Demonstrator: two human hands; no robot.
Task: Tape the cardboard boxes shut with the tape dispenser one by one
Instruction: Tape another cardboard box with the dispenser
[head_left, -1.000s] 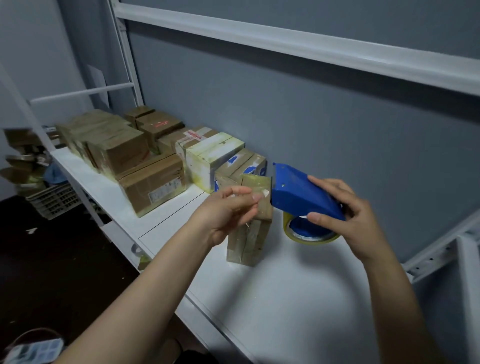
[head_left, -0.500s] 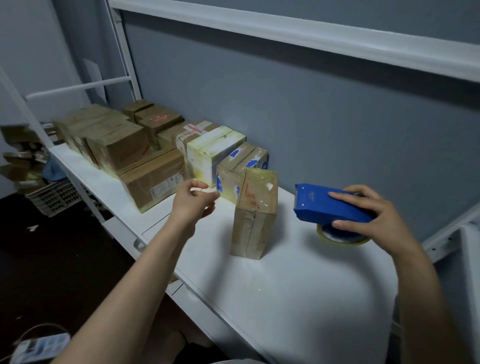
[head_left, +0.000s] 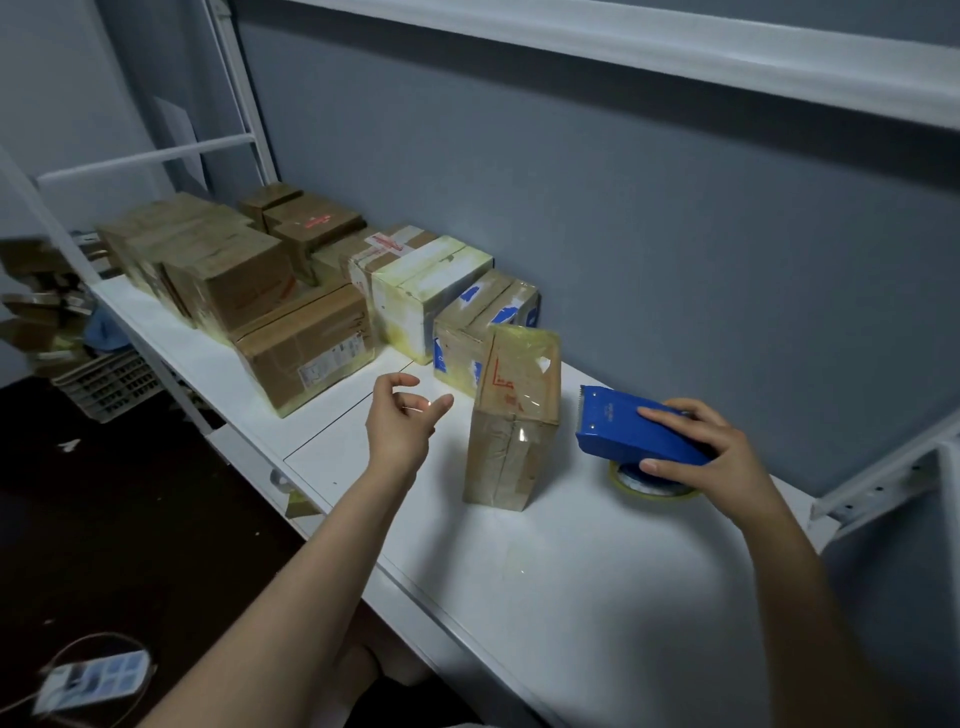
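Note:
A narrow cardboard box (head_left: 514, 415) stands upright on the white shelf (head_left: 571, 597), its top glossy with clear tape. To its right, my right hand (head_left: 711, 457) grips the blue tape dispenser (head_left: 623, 428), whose yellowish tape roll (head_left: 649, 486) rests on the shelf. The dispenser's toothed end points at the box, a short gap away. My left hand (head_left: 402, 423) hovers left of the box with fingers loosely curled, holding nothing and touching nothing.
Several taped cardboard boxes (head_left: 306, 353) line the shelf to the left along the grey wall, the nearest (head_left: 467, 327) just behind the upright box. A plastic crate (head_left: 104, 384) and a power strip (head_left: 88, 680) lie on the dark floor below.
My left hand let go of the box top and drew back to the left. My right hand pulled the dispenser off the box and lowered it to the shelf on the right.

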